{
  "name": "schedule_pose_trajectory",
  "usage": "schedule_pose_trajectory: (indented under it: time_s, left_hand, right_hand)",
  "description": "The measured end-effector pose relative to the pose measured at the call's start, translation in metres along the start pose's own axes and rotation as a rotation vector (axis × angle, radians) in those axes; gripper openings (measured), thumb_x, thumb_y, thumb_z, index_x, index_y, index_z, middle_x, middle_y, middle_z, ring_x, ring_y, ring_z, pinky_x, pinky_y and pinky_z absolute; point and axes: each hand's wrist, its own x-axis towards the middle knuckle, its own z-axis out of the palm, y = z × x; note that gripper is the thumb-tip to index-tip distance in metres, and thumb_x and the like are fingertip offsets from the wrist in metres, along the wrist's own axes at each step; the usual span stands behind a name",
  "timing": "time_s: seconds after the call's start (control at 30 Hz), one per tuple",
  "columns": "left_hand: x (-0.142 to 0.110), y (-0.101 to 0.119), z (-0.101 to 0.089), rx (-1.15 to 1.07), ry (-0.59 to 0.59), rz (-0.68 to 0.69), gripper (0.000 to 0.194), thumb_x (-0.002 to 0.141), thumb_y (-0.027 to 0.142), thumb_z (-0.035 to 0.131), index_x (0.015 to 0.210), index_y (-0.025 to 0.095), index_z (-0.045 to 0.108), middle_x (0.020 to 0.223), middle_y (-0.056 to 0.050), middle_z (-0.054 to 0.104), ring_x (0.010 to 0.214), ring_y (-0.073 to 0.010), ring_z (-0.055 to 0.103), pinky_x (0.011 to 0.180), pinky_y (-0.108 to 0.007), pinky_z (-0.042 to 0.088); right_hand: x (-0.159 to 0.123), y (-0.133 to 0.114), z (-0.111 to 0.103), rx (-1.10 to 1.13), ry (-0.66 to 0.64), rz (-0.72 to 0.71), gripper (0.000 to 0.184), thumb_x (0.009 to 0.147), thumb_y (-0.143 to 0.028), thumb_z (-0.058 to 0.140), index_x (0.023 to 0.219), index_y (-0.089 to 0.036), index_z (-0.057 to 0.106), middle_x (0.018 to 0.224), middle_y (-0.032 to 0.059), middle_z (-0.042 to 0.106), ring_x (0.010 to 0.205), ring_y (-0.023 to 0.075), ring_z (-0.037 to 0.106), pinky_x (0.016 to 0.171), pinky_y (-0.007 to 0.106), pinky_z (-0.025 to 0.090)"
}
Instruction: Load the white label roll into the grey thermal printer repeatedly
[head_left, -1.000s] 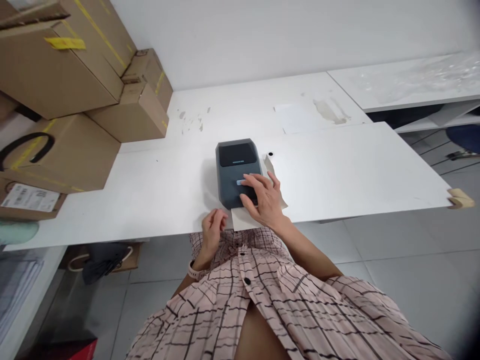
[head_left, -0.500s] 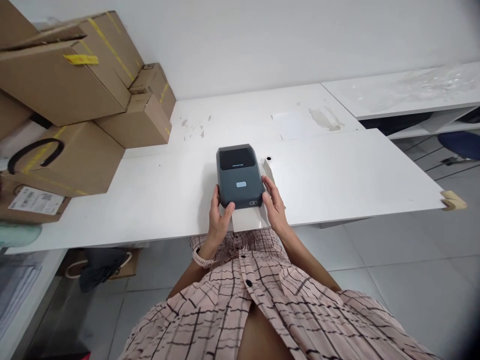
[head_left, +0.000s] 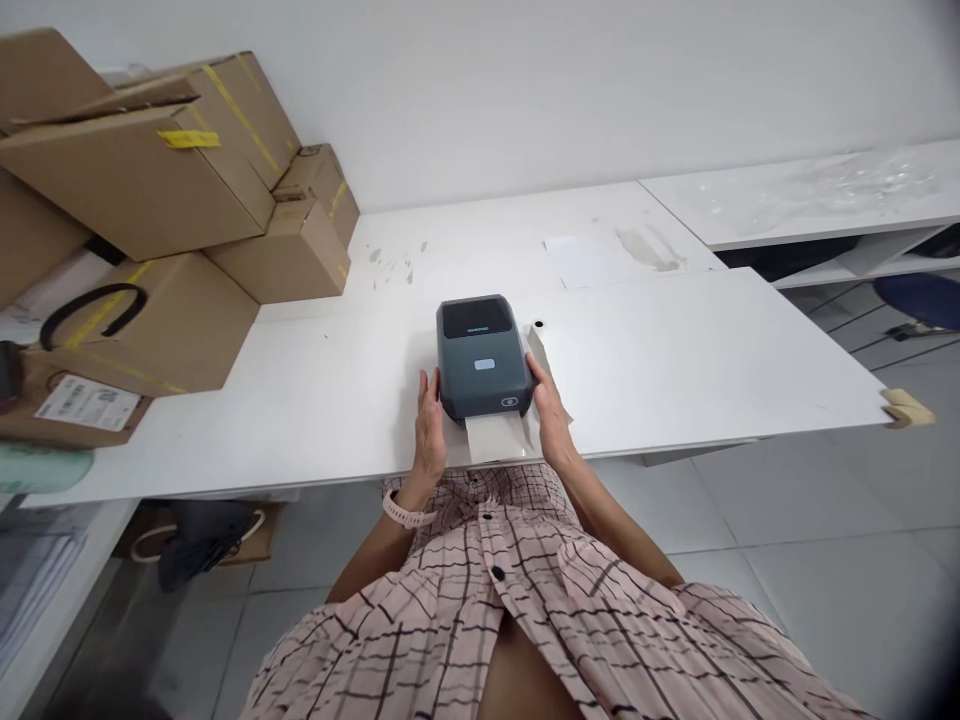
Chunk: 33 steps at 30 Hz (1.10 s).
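A dark grey label printer with a black window and a light button stands on the white table, close to the front edge. A pale strip of label paper lies out from under its front. My left hand is upright along the printer's left side, fingers stretched out and the thumb off the top. On the other side, my right hand lies with straight fingers against the right flank. Just behind it is a small paper roll with a dark core, its strip trailing toward the table edge.
Cardboard boxes are stacked on the table's left, with a black curved band on one. A thin white sheet lies toward the wall. Clear plastic covers the far right surface. The table's right corner has a tan guard.
My left thumb has come off the printer's front corner and the left fingers have straightened. My right thumb has also drawn back from the front. The view has tilted slightly; the printer stays in place.
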Motion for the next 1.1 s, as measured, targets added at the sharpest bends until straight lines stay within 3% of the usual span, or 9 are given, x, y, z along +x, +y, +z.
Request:
schedule_pose_trajectory:
  time_s: [0.13, 0.2, 0.27, 0.4, 0.57, 0.73, 0.9, 1.0, 1.1]
  left_hand:
    - [0.029, 0.019, -0.004, -0.013, 0.022, 0.101, 0.077, 0.097, 0.077, 0.032, 0.159, 0.034, 0.042, 0.175, 0.0, 0.028, 0.162, -0.0266, 0.025, 0.133, -0.041, 0.028]
    - [0.051, 0.029, -0.006, 0.005, 0.013, 0.143, 0.073, 0.099, 0.075, 0.032, 0.158, 0.033, 0.043, 0.171, -0.003, 0.038, 0.16, -0.0259, 0.031, 0.132, -0.044, 0.029]
    - [0.075, 0.033, -0.007, 0.021, -0.013, 0.163, 0.069, 0.099, 0.069, 0.044, 0.157, 0.031, 0.043, 0.169, -0.006, 0.041, 0.159, -0.0268, 0.034, 0.13, -0.044, 0.03]
    - [0.108, 0.02, -0.004, 0.118, -0.037, -0.006, 0.072, 0.094, 0.048, 0.064, 0.158, 0.024, 0.041, 0.168, -0.014, 0.041, 0.157, -0.0327, 0.036, 0.127, -0.048, 0.033]
    - [0.116, -0.008, 0.007, 0.208, -0.062, -0.187, 0.088, 0.082, 0.023, 0.069, 0.163, 0.024, 0.033, 0.171, -0.013, 0.035, 0.16, -0.0361, 0.029, 0.128, -0.051, 0.031]
    - [0.112, -0.016, 0.013, 0.163, -0.045, -0.203, 0.083, 0.08, 0.014, 0.062, 0.159, 0.021, 0.039, 0.163, -0.013, 0.049, 0.151, -0.0335, 0.045, 0.124, -0.05, 0.037]
    - [0.111, -0.012, 0.015, 0.182, -0.018, -0.192, 0.083, 0.075, 0.008, 0.059, 0.156, 0.017, 0.044, 0.157, -0.014, 0.055, 0.146, -0.0324, 0.051, 0.123, -0.047, 0.04]
    - [0.111, -0.01, 0.016, 0.191, 0.007, -0.172, 0.081, 0.073, 0.006, 0.058, 0.153, 0.016, 0.049, 0.152, -0.013, 0.061, 0.144, -0.0321, 0.054, 0.123, -0.046, 0.04]
    - [0.11, -0.01, 0.017, 0.186, 0.015, -0.174, 0.08, 0.074, 0.007, 0.059, 0.153, 0.017, 0.049, 0.151, -0.012, 0.062, 0.14, -0.0317, 0.057, 0.121, -0.046, 0.042]
  right_hand:
    - [0.027, -0.016, -0.004, 0.014, -0.024, -0.1, 0.07, 0.1, -0.075, 0.033, 0.161, -0.04, 0.037, 0.172, -0.0032, 0.034, 0.162, 0.0273, 0.026, 0.135, 0.053, 0.018]
    - [0.052, -0.027, -0.004, -0.012, -0.052, -0.175, 0.075, 0.099, -0.078, 0.028, 0.165, -0.041, 0.027, 0.175, -0.0039, 0.027, 0.163, 0.0278, 0.022, 0.134, 0.054, 0.02]
    - [0.08, -0.039, 0.0, -0.094, -0.069, -0.238, 0.08, 0.098, -0.081, 0.024, 0.167, -0.042, 0.014, 0.177, -0.0043, 0.02, 0.163, 0.028, 0.021, 0.133, 0.054, 0.023]
    - [0.135, -0.054, 0.013, -0.326, -0.018, -0.344, 0.086, 0.098, -0.081, 0.022, 0.166, -0.041, -0.012, 0.177, -0.0007, 0.016, 0.164, 0.031, 0.018, 0.13, 0.059, 0.025]
    - [0.202, -0.052, 0.019, -0.497, 0.002, -0.404, 0.093, 0.098, -0.08, 0.023, 0.162, -0.035, -0.028, 0.177, 0.0043, 0.019, 0.163, 0.0353, 0.02, 0.128, 0.061, 0.027]
    - [0.241, -0.056, 0.019, -0.594, -0.067, -0.361, 0.093, 0.098, -0.08, 0.019, 0.164, -0.03, -0.025, 0.176, 0.0061, 0.022, 0.157, 0.038, 0.032, 0.124, 0.062, 0.032]
    - [0.201, -0.074, 0.027, -0.632, 0.059, -0.634, 0.078, 0.103, -0.062, 0.034, 0.169, -0.027, 0.011, 0.176, 0.0079, 0.022, 0.162, 0.039, 0.019, 0.127, 0.066, 0.023]
    - [0.173, -0.07, 0.031, -0.756, -0.257, -0.705, 0.061, 0.102, -0.047, 0.046, 0.159, -0.027, 0.041, 0.161, 0.0096, 0.05, 0.15, 0.037, 0.043, 0.122, 0.061, 0.036]
    - [0.169, -0.054, 0.033, -0.897, -0.701, -0.506, 0.07, 0.09, -0.045, 0.066, 0.155, -0.026, 0.047, 0.149, 0.0123, 0.063, 0.135, 0.0385, 0.059, 0.107, 0.056, 0.052]
